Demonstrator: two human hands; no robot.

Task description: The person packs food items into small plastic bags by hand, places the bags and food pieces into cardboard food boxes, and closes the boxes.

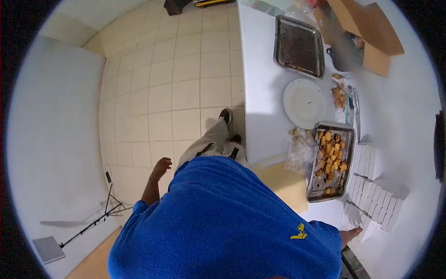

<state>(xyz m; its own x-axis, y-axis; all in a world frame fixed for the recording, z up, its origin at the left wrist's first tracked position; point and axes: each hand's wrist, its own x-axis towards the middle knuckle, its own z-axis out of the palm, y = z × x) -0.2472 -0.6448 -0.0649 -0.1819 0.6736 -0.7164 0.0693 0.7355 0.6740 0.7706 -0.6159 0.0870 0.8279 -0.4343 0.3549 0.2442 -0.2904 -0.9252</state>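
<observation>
My right hand (351,235) reaches out at the lower right, fingers extended over the near edge of the white boxes (369,229). Whether it touches them I cannot tell. These flat white boxes stand on edge in rows. My left hand (161,168) hangs beside my body above the floor, its fingers loosely bent and apart with nothing in them. On the table, left of the boxes, a metal tray (320,191) holds several golden-brown baked pieces (331,156).
A white plate (304,103) and a dark, stained baking tray (299,46) lie farther along the table. Near them are a knife (357,111), a clear plastic bag (299,153), a yellowish board (283,181) and an open cardboard box (371,35). A tripod stand (109,211) is at the left.
</observation>
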